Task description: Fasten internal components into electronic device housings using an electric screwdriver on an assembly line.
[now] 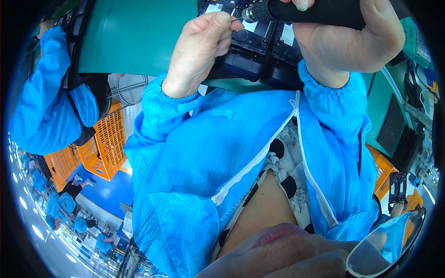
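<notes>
My right hand (345, 44) is wrapped round a black electric screwdriver (320, 11), which lies nearly level and points left. Its ridged, metal-collared nose (252, 14) ends close to my left hand (202, 44). The thumb and fingers of that hand are pinched together by the tip; a thin piece seems to be between them, perhaps the bit, but it is too small to name. Below both hands sit dark device housings (248, 44) with pale rectangular panels, side by side. Part of them is hidden by my hands and the screwdriver.
A green work mat (134, 37) spreads to the left. Beyond it a co-worker's blue sleeve (41, 97) is at another place along the bench. Orange crates (109, 141) stand on the floor at the left. At the right are a green box (416, 41) and cables (419, 88).
</notes>
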Motion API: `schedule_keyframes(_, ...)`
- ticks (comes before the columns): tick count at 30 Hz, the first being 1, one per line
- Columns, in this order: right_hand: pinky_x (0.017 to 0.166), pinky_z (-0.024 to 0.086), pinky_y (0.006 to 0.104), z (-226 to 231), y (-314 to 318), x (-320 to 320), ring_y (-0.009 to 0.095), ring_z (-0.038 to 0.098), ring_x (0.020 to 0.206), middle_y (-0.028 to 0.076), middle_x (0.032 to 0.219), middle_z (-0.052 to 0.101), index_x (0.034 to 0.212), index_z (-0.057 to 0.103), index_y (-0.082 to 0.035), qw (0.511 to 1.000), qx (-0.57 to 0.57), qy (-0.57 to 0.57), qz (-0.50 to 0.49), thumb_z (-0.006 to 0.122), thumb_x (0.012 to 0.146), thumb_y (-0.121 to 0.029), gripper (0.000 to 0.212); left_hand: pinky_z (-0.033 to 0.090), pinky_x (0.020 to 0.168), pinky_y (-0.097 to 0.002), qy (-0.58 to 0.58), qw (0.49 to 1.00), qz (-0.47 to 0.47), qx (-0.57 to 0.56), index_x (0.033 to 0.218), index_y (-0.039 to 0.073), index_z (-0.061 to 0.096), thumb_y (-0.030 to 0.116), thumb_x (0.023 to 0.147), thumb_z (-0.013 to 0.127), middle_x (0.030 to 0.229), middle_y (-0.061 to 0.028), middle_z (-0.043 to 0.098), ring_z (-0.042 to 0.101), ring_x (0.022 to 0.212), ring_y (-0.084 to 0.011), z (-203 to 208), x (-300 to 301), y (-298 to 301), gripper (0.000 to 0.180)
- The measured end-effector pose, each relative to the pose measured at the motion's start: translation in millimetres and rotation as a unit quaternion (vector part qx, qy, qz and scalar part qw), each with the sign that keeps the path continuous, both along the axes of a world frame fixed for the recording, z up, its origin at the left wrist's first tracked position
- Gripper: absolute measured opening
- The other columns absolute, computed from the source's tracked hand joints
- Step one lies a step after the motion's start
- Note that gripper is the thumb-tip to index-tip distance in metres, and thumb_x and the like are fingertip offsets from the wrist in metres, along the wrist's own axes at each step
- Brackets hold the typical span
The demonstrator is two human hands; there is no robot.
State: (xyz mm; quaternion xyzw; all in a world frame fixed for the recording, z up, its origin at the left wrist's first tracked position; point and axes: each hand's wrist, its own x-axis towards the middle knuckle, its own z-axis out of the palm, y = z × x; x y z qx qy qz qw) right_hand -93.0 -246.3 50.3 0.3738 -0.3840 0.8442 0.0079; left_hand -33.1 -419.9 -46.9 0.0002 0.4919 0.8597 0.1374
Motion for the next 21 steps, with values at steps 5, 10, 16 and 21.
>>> schedule_keyframes(5, 0.060, 0.048, 0.0387, -9, 0, 0, 0.020, 0.056, 0.056, 0.007, 0.073, 0.058, 0.116, 0.050, -0.005, 0.996, -0.034, -0.078, -0.010, 0.044, 0.098, -0.029, 0.031, 0.029, 0.054, -0.0218, 0.089, 0.983, 0.064, -0.149, 0.114, -0.004, 0.060, 0.028, 0.103, 0.047, 0.068, 0.0045, 0.039, 0.035, 0.061, -0.0071, 2, 4, -2, 0.037)
schedule_keyframes(10, 0.056, 0.048, 0.0344, -22, 0, -4, 0.019, 0.056, 0.055, 0.010, 0.071, 0.056, 0.111, 0.048, 0.000, 0.997, 0.049, -0.042, -0.029, 0.051, 0.093, -0.019, 0.026, 0.047, 0.063, -0.0243, -0.024, 0.981, 0.150, 0.122, 0.110, 0.003, 0.056, 0.015, 0.098, 0.052, 0.083, -0.0048, 0.057, 0.054, 0.069, -0.0160, 7, -8, -28, 0.018)
schedule_keyframes(16, 0.050, 0.047, 0.0261, -55, -20, 5, 0.013, 0.056, 0.053, 0.007, 0.067, 0.058, 0.093, 0.055, 0.000, 0.969, 0.209, -0.106, -0.078, 0.066, 0.081, -0.005, 0.018, 0.059, 0.079, -0.0275, -0.027, 0.977, 0.178, 0.113, 0.115, -0.007, 0.054, 0.008, 0.098, 0.051, 0.096, -0.0136, 0.064, 0.065, 0.088, -0.0224, -32, 7, -84, 0.022)
schedule_keyframes(21, 0.049, 0.046, 0.0248, -65, -12, 3, 0.012, 0.056, 0.054, 0.006, 0.067, 0.059, 0.093, 0.057, 0.000, 0.967, 0.224, -0.105, -0.066, 0.069, 0.081, -0.009, 0.019, 0.060, 0.079, -0.0283, -0.053, 0.973, 0.163, 0.155, 0.105, -0.004, 0.055, 0.009, 0.098, 0.053, 0.098, -0.0145, 0.063, 0.066, 0.088, -0.0233, -43, 7, -86, 0.015)
